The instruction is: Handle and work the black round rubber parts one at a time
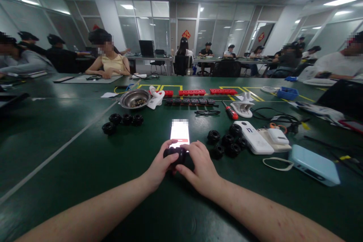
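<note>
Near the middle of the table, my left hand [163, 160] is closed around a black round plastic part [179, 155], its thumb lying across the near side. From the other side my right hand [200, 164] grips the same black piece, fingers over the top and thumb low in front. My fingers hide much of it, so its underside cannot be made out. Just beyond stands or lies a phone [179, 131] with a bright screen, partly covered by my fingers. Similar black round parts lie in a group at left [121, 120] and another group at right [227, 140].
Ahead are a metal bowl [126, 101] with small brassy pieces, red trays [192, 92], a dark strip of parts [190, 102] and a red screwdriver [231, 112]. At right lie a white phone [253, 138], a light-blue box [314, 164] and cables. Several people sit beyond.
</note>
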Action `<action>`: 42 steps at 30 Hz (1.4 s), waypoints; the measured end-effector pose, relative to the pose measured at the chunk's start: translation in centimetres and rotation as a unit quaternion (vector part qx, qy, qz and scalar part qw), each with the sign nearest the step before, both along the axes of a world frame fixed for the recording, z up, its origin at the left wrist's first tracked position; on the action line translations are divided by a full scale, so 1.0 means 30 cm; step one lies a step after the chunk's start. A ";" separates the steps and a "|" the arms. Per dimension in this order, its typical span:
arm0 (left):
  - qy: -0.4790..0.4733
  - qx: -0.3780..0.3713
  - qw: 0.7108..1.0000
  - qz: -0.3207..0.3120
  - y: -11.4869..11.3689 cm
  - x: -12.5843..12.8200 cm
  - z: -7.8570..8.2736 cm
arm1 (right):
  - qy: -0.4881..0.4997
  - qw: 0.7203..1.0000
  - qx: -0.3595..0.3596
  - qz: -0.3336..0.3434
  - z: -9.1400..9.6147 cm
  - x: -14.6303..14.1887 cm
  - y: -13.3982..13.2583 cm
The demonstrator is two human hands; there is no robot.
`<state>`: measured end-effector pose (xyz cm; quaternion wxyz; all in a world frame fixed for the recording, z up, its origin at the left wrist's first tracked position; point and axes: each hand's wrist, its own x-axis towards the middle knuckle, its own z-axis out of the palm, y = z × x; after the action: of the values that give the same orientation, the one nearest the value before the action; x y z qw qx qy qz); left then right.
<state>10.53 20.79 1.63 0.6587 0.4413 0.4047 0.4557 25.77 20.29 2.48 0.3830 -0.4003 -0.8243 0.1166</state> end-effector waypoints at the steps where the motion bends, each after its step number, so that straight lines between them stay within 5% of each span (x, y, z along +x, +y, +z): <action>1: 0.000 0.001 1.000 -0.008 0.000 -0.001 0.000 | 0.003 1.000 0.001 0.004 -0.002 0.001 0.002; 7: 0.021 0.002 1.000 -0.013 0.010 0.004 -0.008 | -0.007 0.998 0.033 0.057 -0.005 0.001 -0.004; 13: 0.014 0.024 1.000 0.007 0.002 0.003 0.004 | 0.005 1.000 0.005 -0.003 -0.008 0.001 0.000; 22: 0.050 0.013 0.999 0.007 0.013 0.005 -0.012 | -0.022 0.998 0.058 0.015 -0.011 -0.001 -0.001; 42: 0.010 0.043 0.999 0.006 0.001 -0.007 -0.011 | -0.016 1.000 0.015 -0.011 -0.002 -0.002 0.004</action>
<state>10.33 20.81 1.31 0.6321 0.4715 0.3936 0.4724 25.72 20.39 2.42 0.3768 -0.4059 -0.8274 0.0937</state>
